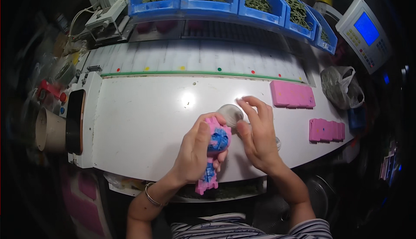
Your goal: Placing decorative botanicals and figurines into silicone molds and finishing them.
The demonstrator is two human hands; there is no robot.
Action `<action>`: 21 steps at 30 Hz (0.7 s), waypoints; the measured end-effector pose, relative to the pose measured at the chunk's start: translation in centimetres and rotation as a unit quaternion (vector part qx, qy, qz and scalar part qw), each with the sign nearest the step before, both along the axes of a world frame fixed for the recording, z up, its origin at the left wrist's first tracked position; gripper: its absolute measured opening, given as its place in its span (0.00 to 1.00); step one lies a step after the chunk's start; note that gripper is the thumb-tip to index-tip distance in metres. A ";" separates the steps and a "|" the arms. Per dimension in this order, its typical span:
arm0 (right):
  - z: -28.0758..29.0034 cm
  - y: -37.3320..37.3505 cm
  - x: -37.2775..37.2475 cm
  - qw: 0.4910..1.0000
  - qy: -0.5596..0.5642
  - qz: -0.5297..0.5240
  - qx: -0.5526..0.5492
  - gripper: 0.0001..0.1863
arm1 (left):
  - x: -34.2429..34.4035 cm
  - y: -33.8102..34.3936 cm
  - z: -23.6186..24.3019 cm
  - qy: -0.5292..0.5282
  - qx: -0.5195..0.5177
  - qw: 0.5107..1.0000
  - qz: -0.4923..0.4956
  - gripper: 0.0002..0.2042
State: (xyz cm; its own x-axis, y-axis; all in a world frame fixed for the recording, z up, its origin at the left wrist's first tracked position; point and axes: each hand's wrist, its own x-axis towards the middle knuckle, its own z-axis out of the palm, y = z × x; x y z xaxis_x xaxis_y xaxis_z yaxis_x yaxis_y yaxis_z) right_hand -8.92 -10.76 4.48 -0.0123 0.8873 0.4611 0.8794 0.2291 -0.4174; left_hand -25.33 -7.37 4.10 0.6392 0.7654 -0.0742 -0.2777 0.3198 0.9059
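My left hand [195, 148] is closed around a pink rubber mould [225, 140] with blue patches on its inner face. A second pink piece [203, 186] with the same blue hangs below my left palm; whether the two are joined is hidden by my fingers. My right hand [260, 137] is raised just to the right, thumb and fingers apart, with nothing visible between them. Between the hands and slightly beyond them lies a pale grey rounded thing [230, 114], its kind unclear. Whether my right fingertips touch it, I cannot tell.
Pink moulds lie in a far row [292, 94] and a nearer row [326, 130] on the white table [143, 126]. Blue bins [208, 5] with greenish stringy pieces line the back. A plastic bag [341, 87] and a keypad display [366, 33] stand right, a beige cup [50, 128] left.
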 end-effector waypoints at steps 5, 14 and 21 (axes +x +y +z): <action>0.3 -1.7 0.5 0.970 -0.106 0.039 -0.216 0.37 | -0.6 0.5 -1.4 0.026 -0.008 0.998 0.055 0.21; 1.7 -1.9 -1.7 0.983 0.038 0.143 -0.107 0.41 | -0.3 0.7 -0.7 0.111 -0.001 0.990 0.091 0.21; -0.9 -2.2 -3.1 0.989 -0.095 0.089 0.065 0.29 | -0.2 1.3 0.4 0.085 -0.092 0.988 0.088 0.21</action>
State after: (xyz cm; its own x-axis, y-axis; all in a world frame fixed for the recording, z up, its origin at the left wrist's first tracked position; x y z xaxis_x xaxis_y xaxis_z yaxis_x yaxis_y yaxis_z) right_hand -12.01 -12.99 3.62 -0.2597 0.7964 0.5461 0.8800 0.4281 -0.2058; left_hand -25.57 -6.08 4.46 0.4637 0.8272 -0.3173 -0.1935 0.4440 0.8749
